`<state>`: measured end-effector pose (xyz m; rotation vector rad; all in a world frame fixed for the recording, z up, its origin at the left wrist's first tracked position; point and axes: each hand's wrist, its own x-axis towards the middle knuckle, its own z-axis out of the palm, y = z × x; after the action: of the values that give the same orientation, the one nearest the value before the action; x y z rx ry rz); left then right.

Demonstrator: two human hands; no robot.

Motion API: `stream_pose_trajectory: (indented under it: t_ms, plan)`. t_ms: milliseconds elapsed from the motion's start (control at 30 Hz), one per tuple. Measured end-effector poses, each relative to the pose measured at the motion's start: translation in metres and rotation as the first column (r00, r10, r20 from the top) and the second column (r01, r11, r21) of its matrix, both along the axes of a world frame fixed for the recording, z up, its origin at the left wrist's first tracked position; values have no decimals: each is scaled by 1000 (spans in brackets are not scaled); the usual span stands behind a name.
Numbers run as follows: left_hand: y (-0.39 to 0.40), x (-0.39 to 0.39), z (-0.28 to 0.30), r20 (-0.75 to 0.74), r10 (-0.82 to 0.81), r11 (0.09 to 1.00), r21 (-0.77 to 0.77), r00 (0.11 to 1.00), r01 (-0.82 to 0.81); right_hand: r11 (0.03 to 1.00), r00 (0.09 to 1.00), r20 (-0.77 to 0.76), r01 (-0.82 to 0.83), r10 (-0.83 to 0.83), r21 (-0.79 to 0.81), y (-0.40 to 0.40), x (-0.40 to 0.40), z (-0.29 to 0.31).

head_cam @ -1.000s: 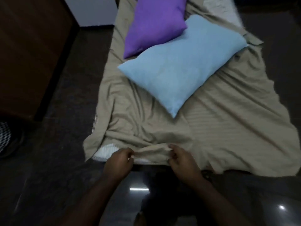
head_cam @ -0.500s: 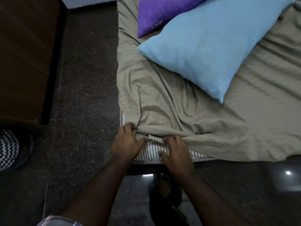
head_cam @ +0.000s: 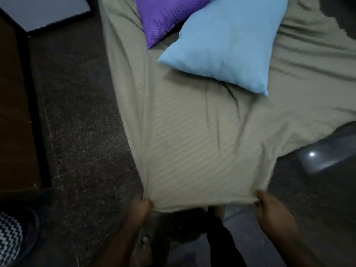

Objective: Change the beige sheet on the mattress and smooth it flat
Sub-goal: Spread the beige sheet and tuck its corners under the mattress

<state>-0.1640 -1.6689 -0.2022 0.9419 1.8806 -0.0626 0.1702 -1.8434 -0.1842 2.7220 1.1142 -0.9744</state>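
Head view, blurred. My left hand [head_cam: 139, 206] grips the near edge of the beige sheet [head_cam: 194, 151] at its left corner; my right hand [head_cam: 269, 207] pinches the same edge at the right corner. Sheet hangs taut between both hands, faint stripes showing through. Light blue pillow [head_cam: 227, 43] rests on the sheet farther up, overlapping a purple pillow [head_cam: 169, 16]. Dark speckled floor [head_cam: 81, 116] on my left.

The sheet [head_cam: 192, 141] lies spread over the mattress on the floor [head_cam: 82, 132]. Two pillows rest on its far part, one pillow [head_cam: 227, 43] in front, the other pillow [head_cam: 163, 14] behind and left. The left hand [head_cam: 139, 208] and right hand [head_cam: 269, 209] hold its near edge, well apart
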Motion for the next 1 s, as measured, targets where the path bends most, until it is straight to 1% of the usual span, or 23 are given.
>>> stream_pose_trajectory:
  t_ms: [33, 100, 133, 167, 233, 267, 333, 367, 400, 433, 500, 567, 633, 667, 700, 733, 800, 833, 900, 933, 1000]
  plan:
    - [-15, -9, 0, 42, -30, 997, -74, 999, 33, 996, 998, 11, 64, -64, -62, -28, -14, 4]
    - [-45, -28, -11, 89, -117, 984, -122, 989, 127, 968, 979, 16, 204, -204, -146, -65, -50, 8]
    - [-55, -36, -15, 111, -140, 978, -137, 984, 154, 951, 968, 27, 252, -251, -180, -73, -70, 8]
    - [-60, -49, -24, 130, -168, 963, -193, 977, 191, 938, 960, 31, 280, -280, -204, -75, -89, 6]
    - [-67, -76, -61, 155, -318, 910, -229, 935, 347, 917, 946, 25, 318, -322, -240, -68, -118, 5]
    - [-63, -85, -66, 168, -394, 880, -214, 904, 424, 907, 936, 6, 344, -353, -243, -61, -131, 3]
    - [-42, -93, -59, 206, -522, 805, -204, 828, 558, 890, 896, -70, 424, -440, -170, -43, -156, 1]
    - [-24, -85, -31, 205, -580, 763, -204, 789, 613, 871, 864, -113, 479, -490, -109, -35, -168, -3]
    - [-7, -81, -18, 178, -589, 766, -186, 788, 615, 840, 825, -164, 539, -541, -58, -26, -182, -8]
    - [9, -75, -9, 165, -574, 788, -156, 802, 596, 796, 773, -222, 604, -595, -29, -16, -195, -10]
    - [39, -61, -4, 152, -498, 853, -94, 854, 514, 675, 635, -362, 737, -682, 22, 0, -220, -21]
    - [65, -44, 0, 176, -397, 911, -46, 901, 410, 496, 469, -503, 864, -726, 88, 20, -238, -27]
    - [89, -20, 2, 200, -361, 928, -16, 911, 372, 300, 307, -607, 947, -733, 117, 40, -246, -33]
    - [101, -8, 2, 218, -351, 934, 6, 911, 358, 208, 236, -651, 971, -722, 121, 50, -247, -38]
    - [112, 3, 4, 235, -346, 936, 20, 908, 352, 148, 192, -665, 981, -722, 122, 60, -246, -42]
    - [121, 12, 1, 255, -338, 939, 31, 906, 341, 111, 176, -664, 984, -727, 139, 69, -245, -47]
    - [133, 27, -5, 294, -330, 940, 19, 897, 339, 106, 190, -619, 980, -762, 170, 84, -241, -55]
    - [138, 34, -7, 303, -328, 940, 9, 895, 341, 92, 178, -594, 981, -784, 172, 88, -241, -58]
    - [147, 45, -11, 308, -339, 933, -8, 889, 359, 13, 113, -548, 983, -829, 182, 88, -242, -71]
    - [151, 50, -13, 310, -343, 931, -17, 887, 366, -15, 97, -536, 980, -839, 200, 87, -243, -78]
    - [162, 58, -16, 308, -344, 929, -24, 887, 369, -30, 96, -509, 972, -855, 234, 84, -249, -80]
